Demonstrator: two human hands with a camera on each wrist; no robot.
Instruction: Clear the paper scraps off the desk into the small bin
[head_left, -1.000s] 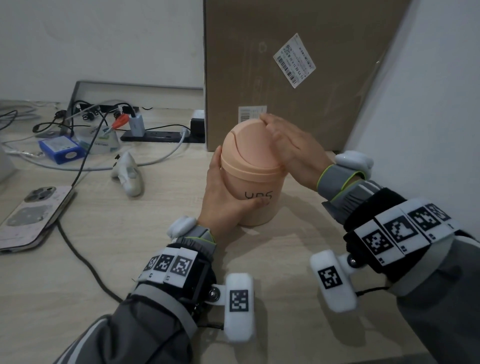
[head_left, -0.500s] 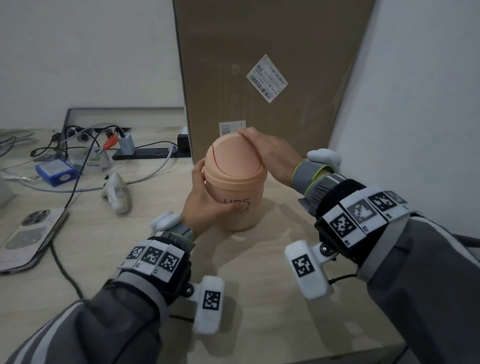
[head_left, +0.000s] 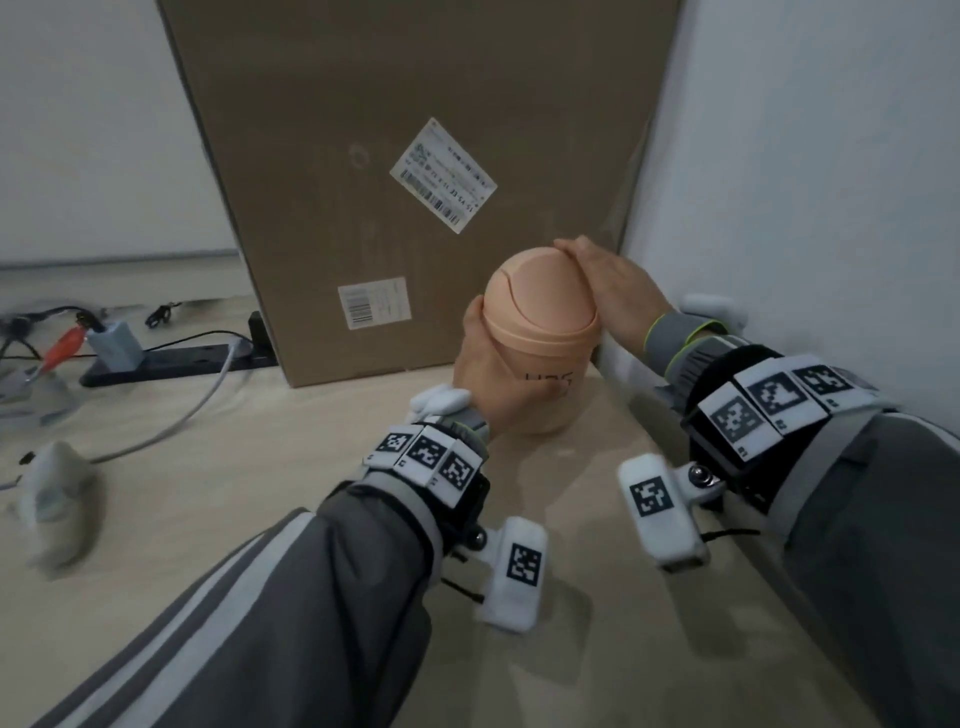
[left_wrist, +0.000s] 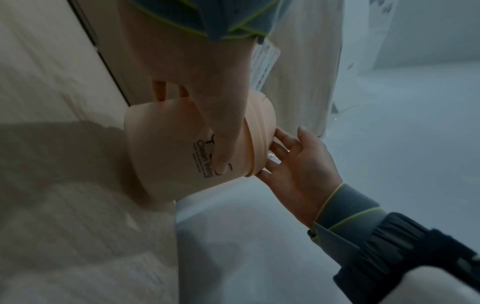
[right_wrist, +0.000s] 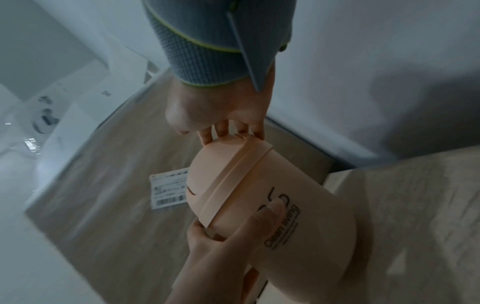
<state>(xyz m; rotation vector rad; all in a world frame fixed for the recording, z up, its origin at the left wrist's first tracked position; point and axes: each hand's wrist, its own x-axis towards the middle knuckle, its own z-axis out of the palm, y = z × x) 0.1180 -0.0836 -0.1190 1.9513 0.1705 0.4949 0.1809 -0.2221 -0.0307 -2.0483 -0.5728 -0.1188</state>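
Note:
The small peach bin (head_left: 540, 332) with a domed swing lid stands near the desk's back right corner, between the cardboard box and the wall. My left hand (head_left: 488, 384) grips its body from the left, thumb across the printed front. In the left wrist view that hand (left_wrist: 207, 102) wraps the bin (left_wrist: 166, 156). My right hand (head_left: 608, 286) rests on the right side of the lid with straight fingers. The right wrist view shows its fingertips (right_wrist: 221, 131) touching the lid of the bin (right_wrist: 298, 226). No paper scraps show in any view.
A tall cardboard box (head_left: 415, 156) stands right behind the bin, and a white wall (head_left: 805, 208) closes off the right. At the left lie a black power strip (head_left: 171, 364) with cables and a blurred white object (head_left: 57, 499). Bare desk (head_left: 260, 467) lies in front.
Both hands have moved the bin to the right along the box towards the wall. The view has turned right with it, so the phone and blue box have left the frame.

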